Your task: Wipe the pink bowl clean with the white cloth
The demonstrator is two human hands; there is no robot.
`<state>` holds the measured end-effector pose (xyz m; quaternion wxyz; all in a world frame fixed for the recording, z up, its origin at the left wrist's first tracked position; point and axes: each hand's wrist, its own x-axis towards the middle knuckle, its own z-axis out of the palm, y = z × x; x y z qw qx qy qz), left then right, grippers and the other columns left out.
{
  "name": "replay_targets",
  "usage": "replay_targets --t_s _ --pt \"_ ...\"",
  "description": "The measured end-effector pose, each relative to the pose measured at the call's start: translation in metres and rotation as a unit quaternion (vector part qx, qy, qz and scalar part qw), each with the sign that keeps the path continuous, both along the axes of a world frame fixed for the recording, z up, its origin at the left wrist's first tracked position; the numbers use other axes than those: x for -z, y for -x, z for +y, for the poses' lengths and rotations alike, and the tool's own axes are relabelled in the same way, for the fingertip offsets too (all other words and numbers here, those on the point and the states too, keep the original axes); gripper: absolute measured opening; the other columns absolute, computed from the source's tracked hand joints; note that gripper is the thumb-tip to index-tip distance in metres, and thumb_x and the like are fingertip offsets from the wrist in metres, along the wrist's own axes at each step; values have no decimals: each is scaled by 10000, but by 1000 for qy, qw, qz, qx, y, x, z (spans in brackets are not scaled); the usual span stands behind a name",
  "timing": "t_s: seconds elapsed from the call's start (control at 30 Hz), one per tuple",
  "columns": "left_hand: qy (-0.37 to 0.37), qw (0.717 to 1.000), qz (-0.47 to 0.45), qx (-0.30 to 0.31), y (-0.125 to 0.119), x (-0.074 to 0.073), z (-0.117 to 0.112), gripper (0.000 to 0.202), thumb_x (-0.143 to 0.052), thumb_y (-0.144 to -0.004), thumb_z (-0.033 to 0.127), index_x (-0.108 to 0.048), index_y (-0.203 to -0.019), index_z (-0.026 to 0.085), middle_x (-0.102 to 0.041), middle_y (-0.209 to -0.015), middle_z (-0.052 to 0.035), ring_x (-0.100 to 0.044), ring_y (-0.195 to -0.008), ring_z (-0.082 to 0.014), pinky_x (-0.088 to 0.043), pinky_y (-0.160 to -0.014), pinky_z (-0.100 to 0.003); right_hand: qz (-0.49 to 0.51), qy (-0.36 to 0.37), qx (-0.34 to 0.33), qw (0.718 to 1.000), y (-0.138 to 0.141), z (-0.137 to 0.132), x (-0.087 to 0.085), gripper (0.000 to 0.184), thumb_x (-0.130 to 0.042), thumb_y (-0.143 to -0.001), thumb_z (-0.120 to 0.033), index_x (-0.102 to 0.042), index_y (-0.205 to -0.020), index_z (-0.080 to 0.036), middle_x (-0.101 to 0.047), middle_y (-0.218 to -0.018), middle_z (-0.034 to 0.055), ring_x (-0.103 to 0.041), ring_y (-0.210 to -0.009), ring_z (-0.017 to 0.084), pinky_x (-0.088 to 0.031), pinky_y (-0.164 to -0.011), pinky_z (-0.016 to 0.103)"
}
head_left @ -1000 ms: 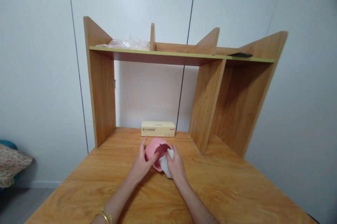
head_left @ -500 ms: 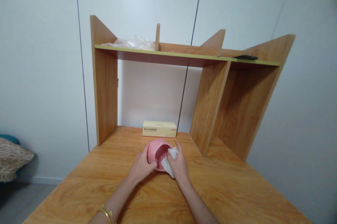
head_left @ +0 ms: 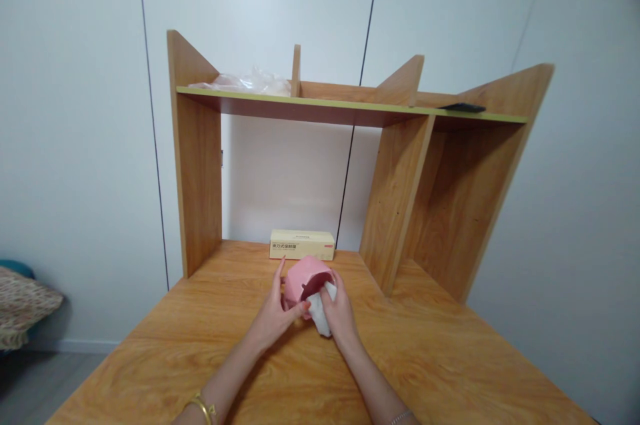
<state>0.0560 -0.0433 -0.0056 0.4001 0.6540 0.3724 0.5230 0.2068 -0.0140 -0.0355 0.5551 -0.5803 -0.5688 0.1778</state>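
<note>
A pink faceted bowl (head_left: 306, 273) is tilted on its side above the desk, its opening turned toward the lower right. My left hand (head_left: 276, 312) holds it from the left, with the thumb at the rim and the fingers round the outer wall. In my right hand (head_left: 341, 313) is a crumpled white cloth or tissue (head_left: 320, 313), pressed at the bowl's mouth. The right thumb reaches inside the rim while the fingers lie along the bowl's right side. Part of the cloth is hidden within the bowl.
Behind the bowl, a long cream box (head_left: 302, 245) with printed lettering stands on the wooden desk (head_left: 420, 358). A wooden shelf unit (head_left: 400, 198) rises at the back, carrying a clear plastic bag (head_left: 253, 82) and a flat dark item (head_left: 463, 107). Patterned fabric (head_left: 27, 302) shows at far left.
The bowl has been rotated, so more of its faceted outside shows and its opening faces lower. My left fingers have shifted and spread on its wall; the cloth stays at the rim.
</note>
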Motion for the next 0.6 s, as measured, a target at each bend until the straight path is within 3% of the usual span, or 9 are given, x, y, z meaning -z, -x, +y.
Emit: replay_targets --t_s 0.1,0.17,0.3,0.47,0.6 --pt "-20 1000 18 13 -3 3 0 810 -644 -718 400 -228 -1367 152 -503 -1264 -121 -531 -1094 -212 -446 -920 -308 8 -1 -16 1000 2 -1 -2 528 -425 -811 -332 -378 -1303 -147 -604 -1158 123 -582 -1032 203 -453 -846 318" --pt "-34 998 50 -30 -2 2 -1 695 -621 -724 357 -317 -1311 141 -528 -1240 -120 -517 -1116 -225 -417 -956 -330 -16 16 -3 1000 3 -3 -6 562 -437 -810 -326 -337 -1332 -144 -638 -1075 118 -609 -965 208 -463 -797 311" --pt "-19 982 138 -124 5 -3 -2 658 -585 -708 294 -357 -1309 151 -574 -1195 -123 -553 -1069 -258 -415 -945 -379 -129 67 51 988 1 -11 -19 641 -483 -802 -333 -264 -1383 -173 -675 -910 84 -643 -832 229 -449 -698 300" --pt "-13 970 210 -119 9 -4 -3 662 -599 -692 303 -408 -1316 197 -619 -1150 -104 -576 -1038 -285 -421 -924 -399 -215 94 61 970 -2 -14 -22 664 -497 -804 -370 -255 -1392 -179 -684 -867 86 -646 -805 254 -431 -666 306" --pt "-28 976 192 -102 9 -2 -1 667 -583 -737 419 -379 -1339 216 -551 -1254 -113 -542 -1097 -296 -397 -953 -430 -147 59 27 987 -3 -11 -15 616 -435 -828 -347 -253 -1392 -179 -669 -965 88 -637 -871 231 -449 -730 306"
